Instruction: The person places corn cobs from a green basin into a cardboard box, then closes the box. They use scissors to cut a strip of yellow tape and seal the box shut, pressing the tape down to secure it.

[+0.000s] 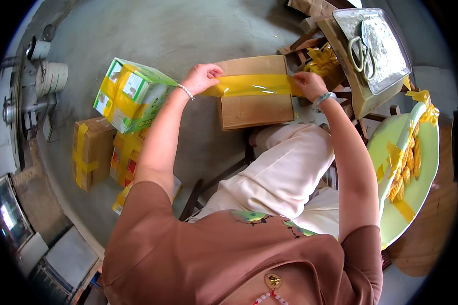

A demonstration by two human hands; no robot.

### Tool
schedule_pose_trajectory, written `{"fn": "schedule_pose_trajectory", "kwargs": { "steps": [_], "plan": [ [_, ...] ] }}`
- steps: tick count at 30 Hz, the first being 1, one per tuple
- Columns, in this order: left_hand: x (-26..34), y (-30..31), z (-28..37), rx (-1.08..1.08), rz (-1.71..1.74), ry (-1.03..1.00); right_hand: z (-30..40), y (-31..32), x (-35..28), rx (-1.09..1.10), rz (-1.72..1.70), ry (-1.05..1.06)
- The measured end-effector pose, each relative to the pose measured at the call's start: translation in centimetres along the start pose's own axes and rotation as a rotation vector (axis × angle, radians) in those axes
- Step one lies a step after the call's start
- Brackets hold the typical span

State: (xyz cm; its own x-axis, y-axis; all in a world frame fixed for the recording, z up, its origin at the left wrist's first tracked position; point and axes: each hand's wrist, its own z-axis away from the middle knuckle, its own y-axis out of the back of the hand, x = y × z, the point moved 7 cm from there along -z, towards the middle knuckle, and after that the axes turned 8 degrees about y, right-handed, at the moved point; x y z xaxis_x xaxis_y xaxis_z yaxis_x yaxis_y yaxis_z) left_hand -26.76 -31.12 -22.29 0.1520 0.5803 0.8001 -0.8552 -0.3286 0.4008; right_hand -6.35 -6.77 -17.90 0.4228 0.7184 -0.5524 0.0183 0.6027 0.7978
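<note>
Between my hands a strip of yellow packing tape [257, 84] stretches across the top of a brown cardboard box [257, 110]. My left hand [201, 79] pinches the strip's left end, just past the box's left edge. At the box's right edge, my right hand [310, 84] grips the other end between thumb and fingers. Whether the whole strip touches the cardboard I cannot tell. The box is closed on top and sits in front of my knees; what it rests on is hidden.
Taped boxes stand at the left: a green and white carton [137, 95] above a brown box [93, 152]. Scissors [362, 57] lie on a metal tray [389, 49] at the upper right. Corn cobs [408, 164] fill part of a pale green basin [427, 152] with tape pieces on its rim.
</note>
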Motion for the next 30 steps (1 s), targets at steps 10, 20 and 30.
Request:
{"fn": "schedule_pose_trajectory", "kwargs": {
  "steps": [10, 20, 30],
  "plan": [
    [-2.9, 0.4, 0.9, -0.207, -0.075, 0.096, 0.0, -1.7, -4.2, -0.079, -0.020, 0.063],
    [-3.3, 0.8, 0.0, -0.155, -0.251, 0.120, 2.3, -3.7, -4.7, -0.025, -0.169, -0.010],
    [-3.1, 2.1, 1.5, -0.154, 0.085, 0.106, 3.3, -4.6, -7.4, -0.043, 0.057, 0.153]
  ]
}}
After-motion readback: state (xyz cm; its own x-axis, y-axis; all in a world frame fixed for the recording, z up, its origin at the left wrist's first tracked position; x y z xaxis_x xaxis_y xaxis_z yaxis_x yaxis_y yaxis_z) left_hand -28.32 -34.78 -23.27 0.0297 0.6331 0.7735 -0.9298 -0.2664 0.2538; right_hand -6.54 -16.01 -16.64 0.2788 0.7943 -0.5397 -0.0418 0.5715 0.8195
